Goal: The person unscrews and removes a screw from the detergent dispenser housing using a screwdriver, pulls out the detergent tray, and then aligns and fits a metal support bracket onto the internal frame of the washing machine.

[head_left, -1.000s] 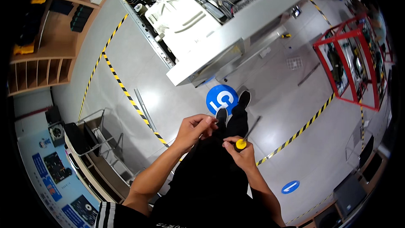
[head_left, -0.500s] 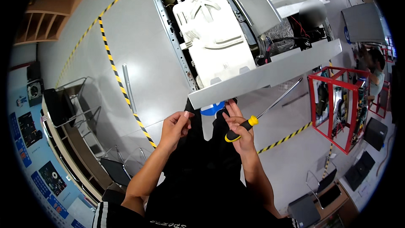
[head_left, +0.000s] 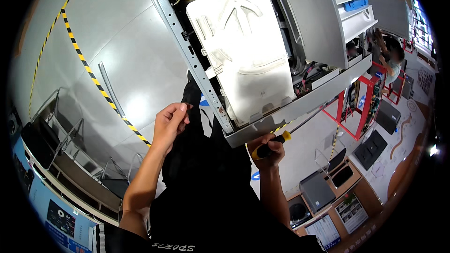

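My left hand (head_left: 171,126) is closed in a pinch beside the perforated metal rail (head_left: 187,51), holding something too small to make out. My right hand (head_left: 271,152) grips a yellow-and-black screwdriver (head_left: 262,150); its long shaft points up and to the right, below the grey front panel (head_left: 300,107) of an opened appliance. That panel crosses the appliance's near end, with my right hand just under it. Inside lies a white plastic housing (head_left: 239,51) with black hoses at its top, next to wiring and a grey drawer front (head_left: 309,28) with white compartments behind it.
Red metal racks (head_left: 349,117) stand at the right, with a co-worker (head_left: 391,61) behind them. Folding chairs (head_left: 42,145) are at the left. A loose metal strip (head_left: 110,89) lies on the floor near striped tape (head_left: 84,63). Desks with dark equipment (head_left: 318,192) are at lower right.
The appliance now appears closer and larger. My left hand has moved up and left toward its side rail. My right hand has wrapped tighter round the screwdriver and is under the front panel.
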The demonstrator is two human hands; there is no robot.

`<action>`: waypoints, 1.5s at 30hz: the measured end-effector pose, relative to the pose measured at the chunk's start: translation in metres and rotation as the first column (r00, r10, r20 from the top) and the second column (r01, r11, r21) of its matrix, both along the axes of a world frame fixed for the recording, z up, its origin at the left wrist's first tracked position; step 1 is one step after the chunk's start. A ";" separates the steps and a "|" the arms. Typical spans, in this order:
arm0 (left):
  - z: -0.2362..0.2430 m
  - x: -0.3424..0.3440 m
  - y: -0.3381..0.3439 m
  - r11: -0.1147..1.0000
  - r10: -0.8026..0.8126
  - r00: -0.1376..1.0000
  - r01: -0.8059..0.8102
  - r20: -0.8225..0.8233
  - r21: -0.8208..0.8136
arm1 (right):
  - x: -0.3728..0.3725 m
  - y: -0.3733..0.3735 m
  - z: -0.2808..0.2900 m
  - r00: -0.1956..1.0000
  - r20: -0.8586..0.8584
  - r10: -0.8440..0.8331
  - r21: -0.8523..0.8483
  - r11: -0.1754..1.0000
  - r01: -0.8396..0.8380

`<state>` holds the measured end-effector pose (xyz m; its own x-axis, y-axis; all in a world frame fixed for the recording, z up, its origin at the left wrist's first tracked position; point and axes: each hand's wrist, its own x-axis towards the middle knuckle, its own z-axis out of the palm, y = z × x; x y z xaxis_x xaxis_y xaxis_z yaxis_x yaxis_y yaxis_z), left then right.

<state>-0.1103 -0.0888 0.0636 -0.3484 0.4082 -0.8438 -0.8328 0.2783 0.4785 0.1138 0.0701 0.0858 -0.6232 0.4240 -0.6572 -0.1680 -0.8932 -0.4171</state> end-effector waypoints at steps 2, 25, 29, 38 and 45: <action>0.000 -0.009 0.005 1.000 -0.022 1.000 0.022 0.020 0.003 | 0.001 -0.002 0.000 1.000 0.018 -0.001 0.033 0.999 0.001; -0.005 -0.022 0.015 0.997 -0.079 0.997 0.079 0.008 -0.004 | 0.001 -0.007 0.002 0.979 0.157 -0.130 0.011 0.992 0.130; 0.003 -0.023 0.018 0.998 -0.069 0.996 0.069 -0.053 0.001 | 0.015 0.005 -0.007 0.988 0.150 0.040 0.015 0.999 -0.043; 0.035 -0.032 0.046 0.997 -0.015 0.936 0.042 -0.351 0.069 | 0.029 -0.008 -0.013 0.989 -0.019 -0.150 0.059 0.987 0.151; 0.067 -0.005 0.081 0.992 -0.026 0.880 0.083 -0.473 0.099 | 0.093 0.019 0.001 0.993 0.065 -0.100 0.130 0.987 0.091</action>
<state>-0.1158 -0.0082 0.1311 -0.6669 0.5207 -0.5330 -0.4869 0.2370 0.8407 0.2073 0.0888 0.0866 -0.5296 0.5622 -0.6352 -0.2161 -0.8135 -0.5398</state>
